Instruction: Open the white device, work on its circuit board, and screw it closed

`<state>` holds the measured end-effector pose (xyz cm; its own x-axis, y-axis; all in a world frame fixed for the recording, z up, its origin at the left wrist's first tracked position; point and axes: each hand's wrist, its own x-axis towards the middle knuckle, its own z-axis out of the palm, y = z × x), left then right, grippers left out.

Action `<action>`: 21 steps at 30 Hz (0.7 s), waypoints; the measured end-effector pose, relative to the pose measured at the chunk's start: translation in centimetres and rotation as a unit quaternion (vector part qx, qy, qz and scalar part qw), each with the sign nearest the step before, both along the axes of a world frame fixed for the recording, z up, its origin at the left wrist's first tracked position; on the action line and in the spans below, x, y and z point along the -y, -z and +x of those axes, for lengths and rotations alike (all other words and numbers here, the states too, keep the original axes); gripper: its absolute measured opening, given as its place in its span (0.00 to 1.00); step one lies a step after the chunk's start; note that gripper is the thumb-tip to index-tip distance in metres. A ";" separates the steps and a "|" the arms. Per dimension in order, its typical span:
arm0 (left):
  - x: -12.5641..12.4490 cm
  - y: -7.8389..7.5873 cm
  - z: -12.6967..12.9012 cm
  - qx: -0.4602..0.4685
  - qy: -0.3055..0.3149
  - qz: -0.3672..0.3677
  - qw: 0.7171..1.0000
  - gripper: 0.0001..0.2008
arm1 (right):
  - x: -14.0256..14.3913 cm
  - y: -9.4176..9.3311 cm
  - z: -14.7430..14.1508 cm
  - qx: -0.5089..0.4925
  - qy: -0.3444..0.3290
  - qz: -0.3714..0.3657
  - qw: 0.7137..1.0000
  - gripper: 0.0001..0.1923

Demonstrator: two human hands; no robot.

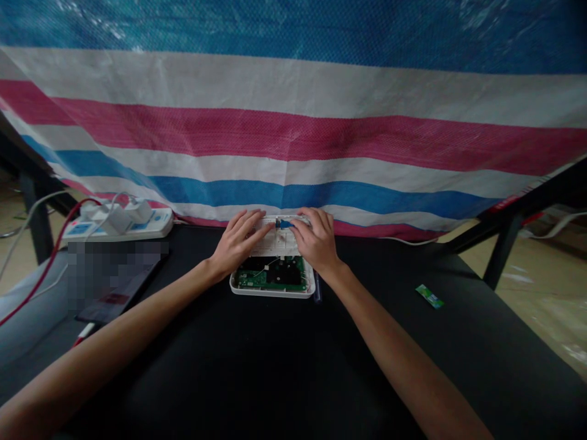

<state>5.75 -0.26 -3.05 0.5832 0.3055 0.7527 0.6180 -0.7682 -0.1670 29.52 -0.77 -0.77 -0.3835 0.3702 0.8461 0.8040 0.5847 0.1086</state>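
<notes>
An open white case (275, 293) sits mid-table, a green circuit board (288, 273) inside it. At its far side is a white panel (274, 246) bearing a small blue piece (283, 223). The left hand's (235, 245) fingers spread over the panel's left end; the right hand's (320, 243) thumb and forefinger nearly meet beside the blue piece. I cannot tell whether either grips. Farther left, a power strip (160, 223) holds white plugs (115, 219).

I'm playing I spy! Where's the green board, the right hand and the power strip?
Green board (259, 279), head view: left part.
Right hand (318, 239), head view: its back.
Power strip (159, 223), head view: right end.
</notes>
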 end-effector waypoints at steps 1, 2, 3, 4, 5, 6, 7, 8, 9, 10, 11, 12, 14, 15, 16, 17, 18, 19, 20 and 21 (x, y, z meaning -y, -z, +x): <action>0.0 -0.1 0.0 -0.002 0.003 0.001 1.000 0.27 | 0.0 0.0 0.0 0.004 0.000 0.000 1.000 0.06; 0.1 -0.2 0.0 -0.004 0.005 0.004 1.000 0.27 | 0.0 0.0 0.1 0.006 0.000 -0.001 1.000 0.06; 0.2 -0.2 0.1 -0.006 0.005 0.006 1.000 0.28 | 0.0 0.1 0.1 0.008 -0.001 -0.002 1.000 0.07; 0.3 -0.3 0.2 -0.009 0.005 0.008 1.000 0.28 | 0.0 0.1 0.1 0.008 -0.002 -0.002 1.000 0.07; 0.4 -0.4 0.4 -0.009 0.003 0.009 1.000 0.28 | 0.1 0.1 0.2 0.009 -0.003 0.000 1.000 0.07; 0.6 -0.4 0.6 -0.008 0.000 0.008 1.000 0.29 | 0.1 0.2 0.2 0.010 -0.003 0.002 1.000 0.08; 0.8 -0.5 0.8 -0.006 -0.004 0.005 1.000 0.29 | 0.1 0.2 0.2 0.011 -0.002 0.004 1.000 0.08; 1.0 -0.5 1.0 -0.003 -0.009 -0.001 1.000 0.29 | 0.2 0.2 0.2 0.011 0.000 0.004 1.000 0.08; 1.1 -0.5 1.2 0.000 -0.014 -0.008 1.000 0.30 | 0.2 0.2 0.2 0.012 0.000 0.004 1.000 0.08; 1.3 -0.5 1.4 0.002 -0.018 -0.014 1.000 0.30 | 0.2 0.2 0.2 0.012 -0.002 0.003 1.000 0.08; 1.4 -0.5 1.5 0.002 -0.020 -0.019 1.000 0.30 | 0.2 0.2 0.3 0.012 -0.005 0.004 1.000 0.08; 1.4 -0.4 1.5 0.002 -0.020 -0.022 1.000 0.30 | 0.2 0.2 0.3 0.010 -0.010 0.007 1.000 0.07; 1.4 -0.3 1.6 0.003 -0.018 -0.025 1.000 0.29 | 0.1 0.2 0.4 0.009 -0.018 0.017 1.000 0.07; 1.4 -0.3 1.6 0.005 -0.017 -0.026 1.000 0.28 | 0.1 0.3 0.5 0.010 -0.017 0.019 1.000 0.07; 1.3 -0.2 1.6 0.007 -0.016 -0.029 0.999 0.27 | 0.0 0.3 0.5 0.011 -0.013 0.018 1.000 0.07; 1.2 -0.1 1.5 0.010 -0.015 -0.031 0.999 0.27 | -0.1 0.4 0.5 0.013 -0.008 0.015 1.000 0.07; 1.1 0.0 1.5 0.013 -0.014 -0.033 0.999 0.26 | -0.1 0.4 0.5 0.014 -0.004 0.011 1.000 0.08; 1.0 0.0 1.5 0.016 -0.012 -0.035 0.999 0.25 | -0.2 0.5 0.5 0.015 -0.002 0.008 1.000 0.08; 1.0 0.1 1.5 0.019 -0.010 -0.035 0.999 0.25 | -0.2 0.5 0.4 0.015 -0.003 0.010 1.000 0.08; 0.9 0.2 1.5 0.022 -0.006 -0.034 0.999 0.25 | -0.3 0.6 0.4 0.015 -0.007 0.016 1.000 0.09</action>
